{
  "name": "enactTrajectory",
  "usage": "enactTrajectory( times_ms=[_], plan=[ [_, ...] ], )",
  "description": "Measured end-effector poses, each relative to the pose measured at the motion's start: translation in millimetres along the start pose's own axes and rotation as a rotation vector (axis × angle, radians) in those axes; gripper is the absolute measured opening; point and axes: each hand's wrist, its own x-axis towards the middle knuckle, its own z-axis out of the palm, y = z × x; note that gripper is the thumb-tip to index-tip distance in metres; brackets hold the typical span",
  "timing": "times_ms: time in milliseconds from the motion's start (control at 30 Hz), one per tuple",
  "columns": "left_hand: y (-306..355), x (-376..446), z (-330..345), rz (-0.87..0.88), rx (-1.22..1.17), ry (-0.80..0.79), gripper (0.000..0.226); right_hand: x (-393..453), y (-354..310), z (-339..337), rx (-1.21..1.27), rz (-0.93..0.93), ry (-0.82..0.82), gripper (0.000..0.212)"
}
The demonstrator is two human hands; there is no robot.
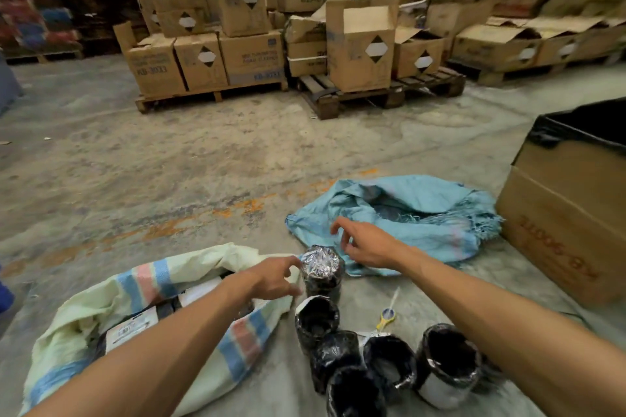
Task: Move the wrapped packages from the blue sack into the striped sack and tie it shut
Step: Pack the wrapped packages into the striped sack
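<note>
Concrete warehouse floor point(169, 159), stained and marked with worn orange paint, is seen throughout the frame.

Lower centre and lower right: a cluster of wrapped packages point(355, 359), dark rolls in clear film, stood on end, touching one another. One further wrapped roll point(321, 272) is stood upright just above the cluster, its crinkled film top catching the light.

Just right of that cluster: a small yellow-handled tool point(387, 315) is laid on the floor; its type cannot be told.

Lower left: striped sack point(152, 284), pale with pink and blue bands, is laid on its side, mouth open, packages with white labels visible inside.

Left hand point(276, 278) is held above the sack's mouth, fingers loosely curled and apart, fingertips at the upright roll's top; contact cannot be told.

Right hand point(364, 244) is held over the blue sack's near edge, fingers spread and bent, nothing gripped.

Centre right: blue sack point(406, 213), crumpled and flat, frayed at its mouth.

Right edge: large cardboard box point(562, 223) lined with black plastic.

Upper frame: stacked cardboard cartons point(250, 57) on wooden pallets point(382, 91), several opened.
</note>
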Motion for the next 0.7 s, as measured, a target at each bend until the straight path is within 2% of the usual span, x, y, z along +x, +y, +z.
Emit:
enactTrajectory(
  times_ms=[133,267,433,600,700],
  plan=[
    [20,25,13,0.020,0.015,0.099,0.078,-26,28,-12,0.017,0.047,-0.102,0.039],
    [33,45,35,0.039,0.128,0.092,0.086,-62,47,-13,0.021,0.083,-0.214,0.045],
    [41,64,39,0.048,0.146,0.083,0.088,-92,54,15,-0.002,0.095,-0.367,0.056],
    [38,71,42,0.034,0.226,0.056,0.082,-96,40,41,0.007,0.049,-0.407,0.053],
    [31,75,41,0.042,0.197,0.076,0.078,-90,22,60,-0.043,-0.031,-0.443,0.054]
  ],
)
